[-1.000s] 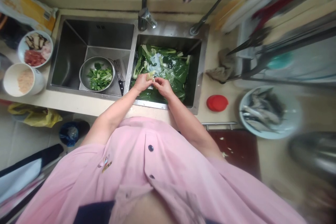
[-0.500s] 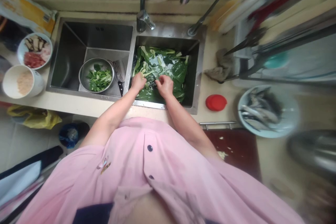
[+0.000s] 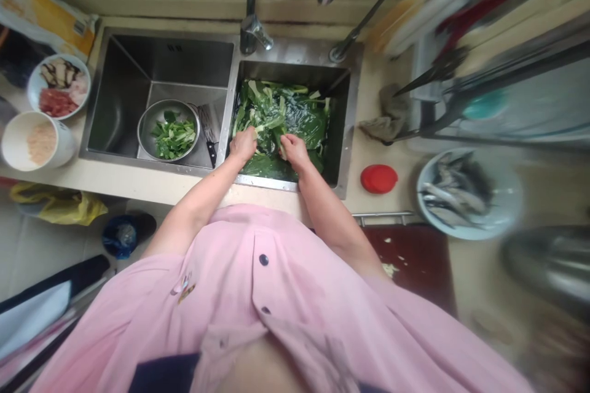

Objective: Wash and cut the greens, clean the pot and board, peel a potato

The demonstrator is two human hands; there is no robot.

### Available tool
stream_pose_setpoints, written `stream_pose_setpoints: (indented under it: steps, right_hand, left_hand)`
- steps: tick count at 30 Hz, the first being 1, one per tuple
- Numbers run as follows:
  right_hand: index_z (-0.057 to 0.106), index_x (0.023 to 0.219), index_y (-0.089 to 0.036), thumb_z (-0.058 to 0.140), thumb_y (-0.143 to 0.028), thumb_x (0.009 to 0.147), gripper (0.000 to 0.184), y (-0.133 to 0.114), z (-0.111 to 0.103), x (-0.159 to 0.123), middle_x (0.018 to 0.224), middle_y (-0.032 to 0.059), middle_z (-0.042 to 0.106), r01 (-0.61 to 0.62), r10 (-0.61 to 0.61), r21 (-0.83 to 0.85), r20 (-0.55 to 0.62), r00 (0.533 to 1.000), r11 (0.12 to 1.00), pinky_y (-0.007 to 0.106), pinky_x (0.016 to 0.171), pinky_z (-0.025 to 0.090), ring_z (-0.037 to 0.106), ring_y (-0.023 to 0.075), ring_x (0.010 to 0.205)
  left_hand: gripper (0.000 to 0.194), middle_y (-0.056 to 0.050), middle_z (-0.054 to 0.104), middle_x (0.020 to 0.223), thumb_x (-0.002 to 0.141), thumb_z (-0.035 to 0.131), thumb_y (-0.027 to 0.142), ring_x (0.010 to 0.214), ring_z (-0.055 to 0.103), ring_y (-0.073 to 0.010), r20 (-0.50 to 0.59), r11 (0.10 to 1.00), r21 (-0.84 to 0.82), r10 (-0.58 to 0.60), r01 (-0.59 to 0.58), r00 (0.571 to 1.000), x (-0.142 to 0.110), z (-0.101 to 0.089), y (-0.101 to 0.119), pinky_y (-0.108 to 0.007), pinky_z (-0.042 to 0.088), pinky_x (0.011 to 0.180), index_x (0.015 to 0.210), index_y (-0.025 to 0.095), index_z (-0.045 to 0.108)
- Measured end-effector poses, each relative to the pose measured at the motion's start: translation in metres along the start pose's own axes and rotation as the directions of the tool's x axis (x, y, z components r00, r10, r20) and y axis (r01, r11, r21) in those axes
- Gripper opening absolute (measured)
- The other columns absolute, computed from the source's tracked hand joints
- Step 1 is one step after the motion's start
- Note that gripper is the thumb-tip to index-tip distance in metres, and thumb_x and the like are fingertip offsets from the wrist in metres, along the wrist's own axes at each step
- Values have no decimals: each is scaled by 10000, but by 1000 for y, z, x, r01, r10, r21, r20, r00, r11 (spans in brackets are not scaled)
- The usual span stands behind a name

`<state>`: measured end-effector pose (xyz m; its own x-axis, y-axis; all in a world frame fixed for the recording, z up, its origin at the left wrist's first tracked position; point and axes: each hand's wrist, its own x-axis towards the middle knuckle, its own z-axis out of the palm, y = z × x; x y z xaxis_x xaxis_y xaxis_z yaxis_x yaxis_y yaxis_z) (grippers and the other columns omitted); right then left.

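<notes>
Both my hands are down in the right sink basin [image 3: 343, 135], which is full of green leafy vegetables [image 3: 295, 113] lying in water. My left hand [image 3: 243, 143] is closed around a pale stalk of the greens at the basin's left side. Close beside it, my right hand [image 3: 294, 150] grips another leaf stalk, fingers curled. The two hands are a short gap apart over the near half of the basin.
The left basin holds a steel bowl [image 3: 168, 129] of cut greens and a knife [image 3: 209, 132]. A plate of meat and mushrooms [image 3: 58, 86] and a white cup [image 3: 37, 141] stand left. A red lid [image 3: 378, 178], a bowl of fish [image 3: 468, 193] and a dark cutting board [image 3: 415, 258] lie right.
My hands, held together on one pale stalk a second ago, dropped into the greens and moved slightly apart, each taking hold of leaves in the water.
</notes>
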<state>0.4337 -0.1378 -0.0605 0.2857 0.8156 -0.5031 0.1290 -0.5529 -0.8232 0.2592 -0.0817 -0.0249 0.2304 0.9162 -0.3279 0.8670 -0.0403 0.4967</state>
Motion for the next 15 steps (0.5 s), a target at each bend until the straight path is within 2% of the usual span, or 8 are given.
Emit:
stream_pose_setpoints:
  steps: [3,6,8,10,12,15]
  right_hand:
    - [523,732,-226,766,-562,803,421,1,2,1,586,-63,501,28,-48,265,70,996,964,227,530,408,470,106,543]
    - [516,794,-237,862,-603,693,514,-2,4,1,619,-70,533,-27,-34,445,129,991,895,233,535,428,485,102,552]
    - [488,829,-248,880,-602,680,549,-4,4,1,642,-65,553,-98,2,536,177,984,839,250,538,451,526,116,564]
    - [452,830,-253,900,-553,679,559,-5,1,2,647,-68,545,-152,18,591,227,974,792,255,545,462,545,118,573]
    - [419,806,-254,925,-474,656,572,-6,-2,3,620,-84,503,-191,22,623,268,963,758,245,539,454,532,107,560]
    - [413,790,-251,945,-358,584,580,-6,-6,2,600,-101,474,-214,4,638,314,949,740,216,503,412,482,85,526]
  left_hand:
    - [309,-60,714,827,724,822,170,896,718,-287,-155,953,-295,29,-75,987,11,5,-10,-361,518,857,996,193,678]
    - [351,13,651,748,603,839,67,766,675,-210,-168,850,-521,-10,-80,986,20,11,-20,-315,513,799,864,189,639]
    - [282,32,619,722,624,783,25,730,650,-179,-147,790,-607,-8,-83,989,23,12,-23,-294,502,772,772,186,605]
    - [238,29,610,717,679,748,27,737,648,-170,-147,749,-650,45,-131,988,24,11,-23,-291,499,787,712,187,574]
    - [223,14,627,746,729,741,47,770,659,-171,-182,724,-661,99,-196,978,22,9,-19,-296,500,825,714,189,569]
    - [187,-4,656,793,785,754,105,797,667,-173,-248,726,-641,111,-249,962,17,6,-11,-304,501,850,787,196,591]
